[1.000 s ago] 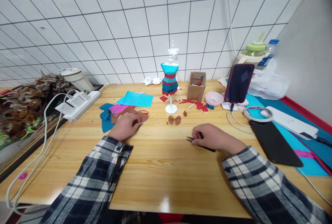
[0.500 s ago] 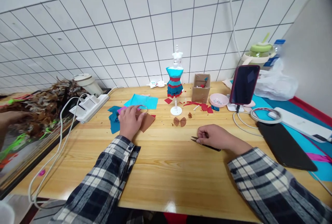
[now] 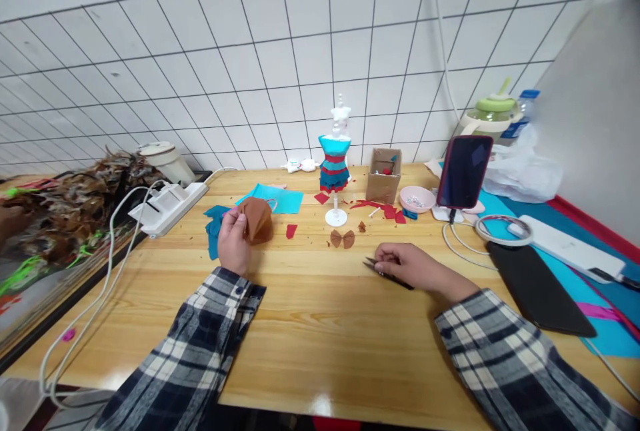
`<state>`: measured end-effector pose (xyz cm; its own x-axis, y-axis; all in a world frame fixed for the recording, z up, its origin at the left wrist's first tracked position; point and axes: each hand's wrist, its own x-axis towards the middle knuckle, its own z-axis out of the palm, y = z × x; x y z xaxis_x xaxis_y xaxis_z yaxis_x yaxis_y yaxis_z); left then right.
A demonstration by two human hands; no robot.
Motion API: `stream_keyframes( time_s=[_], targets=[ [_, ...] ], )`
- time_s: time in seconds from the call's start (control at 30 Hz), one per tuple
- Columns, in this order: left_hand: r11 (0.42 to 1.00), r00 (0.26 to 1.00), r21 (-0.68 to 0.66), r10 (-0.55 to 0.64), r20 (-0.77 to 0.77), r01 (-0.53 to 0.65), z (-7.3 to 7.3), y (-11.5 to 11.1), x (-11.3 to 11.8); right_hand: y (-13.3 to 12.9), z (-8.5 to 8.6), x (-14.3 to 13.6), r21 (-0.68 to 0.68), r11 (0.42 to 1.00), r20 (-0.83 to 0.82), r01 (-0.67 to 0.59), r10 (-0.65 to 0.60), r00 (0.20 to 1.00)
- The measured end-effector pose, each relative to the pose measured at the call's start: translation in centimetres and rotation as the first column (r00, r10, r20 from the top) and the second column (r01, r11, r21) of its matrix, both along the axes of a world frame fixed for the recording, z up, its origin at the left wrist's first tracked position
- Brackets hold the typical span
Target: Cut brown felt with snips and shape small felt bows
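My left hand (image 3: 234, 242) pinches a piece of brown paper (image 3: 259, 220), lifted above the left part of the table. Teal paper (image 3: 214, 231) lies just left of that hand, and a light blue sheet (image 3: 287, 201) lies behind it. My right hand (image 3: 395, 263) is closed around small black scissors (image 3: 399, 279), whose tips point left with a gap between them. A brown paper bow (image 3: 343, 239) lies between my hands. Behind the bow, a small white mannequin (image 3: 341, 122) wears a blue and red dress (image 3: 334, 163).
A cardboard box (image 3: 383, 186), a pink bowl (image 3: 418, 199) and red scraps (image 3: 389, 211) are beside the mannequin. A phone (image 3: 465, 171) stands at the right near a black tablet (image 3: 540, 288). A power strip (image 3: 170, 208) and another person's hand (image 3: 15, 221) are at the left.
My left hand has picked up the brown paper and drawn it slightly left, which uncovers a red scrap on the table. My right hand still holds the scissors; the view has shifted a little.
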<state>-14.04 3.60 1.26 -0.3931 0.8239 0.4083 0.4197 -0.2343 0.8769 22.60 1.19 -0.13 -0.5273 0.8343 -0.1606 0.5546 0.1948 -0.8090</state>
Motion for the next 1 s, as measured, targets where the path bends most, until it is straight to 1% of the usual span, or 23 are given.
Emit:
stream_keyframes(
  time_s=[0.03, 0.07, 0.1, 0.13, 0.17, 0.23, 0.3, 0.37, 0.43, 0.5, 0.57, 0.63, 0.67, 0.7, 0.73, 0.77, 0.8, 0.83, 0.87, 0.9, 0.93, 0.97, 1.0],
  targets=[
    [1.0, 0.997, 0.01, -0.024, 0.069, 0.023, 0.1, -0.2, 0.3, 0.0, 0.0, 0.0, -0.029, 0.999, -0.084, 0.033, -0.036, 0.996],
    [0.996, 0.981, 0.009, -0.088, 0.174, 0.088, 0.3, -0.4, 0.7, 0.0, 0.1, 0.0, -0.047, 0.996, -0.172, 0.071, -0.078, 0.982],
    [0.981, 0.95, -0.016, -0.184, 0.254, 0.195, 0.5, -0.7, 1.0, 0.0, 0.2, -0.1, -0.054, 0.992, -0.257, 0.115, -0.125, 0.958],
    [0.945, 0.909, -0.065, -0.287, 0.302, 0.32, 0.7, -1.1, 1.3, -0.1, 0.4, -0.2, -0.054, 0.986, -0.332, 0.158, -0.167, 0.929],
    [0.913, 0.883, -0.107, -0.344, 0.319, 0.394, 0.9, -1.5, 1.6, -0.3, 0.6, -0.3, -0.053, 0.98, -0.391, 0.19, -0.195, 0.899],
    [0.851, 0.852, -0.185, -0.424, 0.308, 0.491, 1.4, -2.4, 2.4, -0.8, 1.0, -1.0, -0.061, 0.98, -0.454, 0.191, -0.198, 0.869],
    [0.714, 0.779, -0.313, -0.582, 0.233, 0.627, 1.8, -3.4, 3.5, -1.6, 1.3, -2.1, -0.072, 0.99, -0.431, 0.121, -0.141, 0.891],
    [0.618, 0.711, -0.378, -0.675, 0.194, 0.69, 1.8, -4.2, 4.8, -2.5, 1.2, -3.6, -0.056, 0.993, -0.388, 0.1, -0.113, 0.915],
    [0.561, 0.663, -0.427, -0.737, 0.133, 0.709, 1.5, -4.7, 6.1, -3.1, 0.7, -5.1, -0.057, 0.996, -0.381, 0.074, -0.09, 0.92],
    [0.535, 0.637, -0.439, -0.762, 0.119, 0.722, 0.9, -5.1, 7.1, -3.4, 0.2, -6.4, -0.071, 0.995, -0.374, 0.075, -0.097, 0.922],
    [0.526, 0.631, -0.412, -0.756, 0.174, 0.744, 0.5, -5.2, 7.6, -3.4, -0.1, -7.0, -0.064, 0.995, -0.353, 0.079, -0.097, 0.931],
    [0.527, 0.612, -0.33, -0.748, 0.258, 0.783, 0.6, -5.2, 7.9, -3.4, 0.2, -7.1, -0.088, 0.991, -0.395, 0.1, -0.126, 0.91],
    [0.515, 0.58, -0.272, -0.757, 0.3, 0.813, 0.8, -5.2, 8.1, -3.4, 0.4, -7.1, -0.125, 0.987, -0.449, 0.105, -0.151, 0.881],
    [0.468, 0.516, -0.216, -0.786, 0.341, 0.857, 1.0, -5.2, 8.3, -3.4, 0.6, -7.0, -0.18, 0.978, -0.515, 0.106, -0.186, 0.837],
    [0.391, 0.43, -0.181, -0.817, 0.384, 0.903, 1.3, -5.2, 8.5, -3.4, 0.8, -6.9, -0.245, 0.964, -0.576, 0.102, -0.229, 0.785],
    [0.294, 0.347, -0.19, -0.845, 0.407, 0.937, 1.5, -5.3, 8.8, -3.5, 1.0, -6.9, -0.31, 0.946, -0.621, 0.098, -0.28, 0.732],
    [0.228, 0.299, -0.215, -0.863, 0.406, 0.95, 1.6, -5.4, 9.2, -3.5, 1.1, -6.8, -0.368, 0.925, -0.65, 0.099, -0.332, 0.684],
    [0.19, 0.282, -0.253, -0.869, 0.406, 0.949, 1.5, -5.5, 9.5, -3.6, 1.1, -6.8, -0.41, 0.906, -0.663, 0.106, -0.376, 0.647],
    [0.223, 0.332, -0.287, -0.846, 0.418, 0.932, 1.4, -5.7, 9.8, -3.6, 1.1, -6.8, -0.434, 0.892, -0.666, 0.122, -0.41, 0.623],
    [0.244, 0.376, -0.326, -0.813, 0.445, 0.913, 1.2, -5.9, 10.0, -3.6, 1.0, -6.7, -0.445, 0.884, -0.664, 0.145, -0.434, 0.609],
    [0.24, 0.399, -0.356, -0.776, 0.488, 0.903, 1.0, -6.0, 10.1, -3.6, 0.8, -6.6, -0.45, 0.876, -0.655, 0.173, -0.455, 0.603],
    [0.223, 0.408, -0.376, -0.735, 0.542, 0.9, 0.8, -6.1, 10.1, -3.5, 0.7, -6.5, -0.451, 0.869, -0.643, 0.203, -0.475, 0.601],
    [0.179, 0.396, -0.389, -0.692, 0.603, 0.904, 0.5, -6.2, 9.9, -3.3, 0.5, -6.3, -0.451, 0.861, -0.629, 0.234, -0.492, 0.601]
  ],
)
